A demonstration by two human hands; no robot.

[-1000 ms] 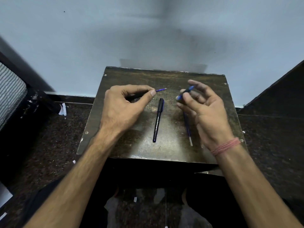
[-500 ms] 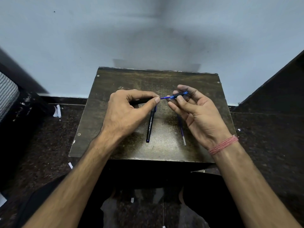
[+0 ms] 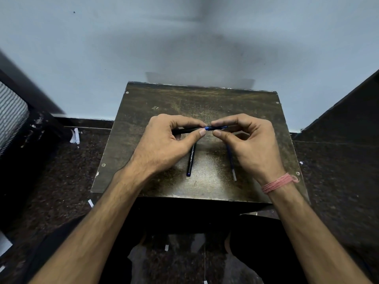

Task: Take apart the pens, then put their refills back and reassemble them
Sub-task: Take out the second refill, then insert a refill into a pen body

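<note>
My left hand pinches a black pen barrel held level above the small dark table. My right hand pinches the blue tip piece, which meets the open end of that barrel between my fingertips. The refill inside is hidden. A second black pen with white lettering lies on the table under my hands, pointing toward me. A loose blue refill with a pale end lies to its right, partly under my right hand.
The table stands against a pale wall, with dark speckled floor on both sides. White paper scraps lie on the floor at the left. A striped object sits at the far left edge. My legs are below the table's near edge.
My hands came together: the right hand brought the blue tip piece leftward over the exposed refill until it met the barrel held by my left hand.
</note>
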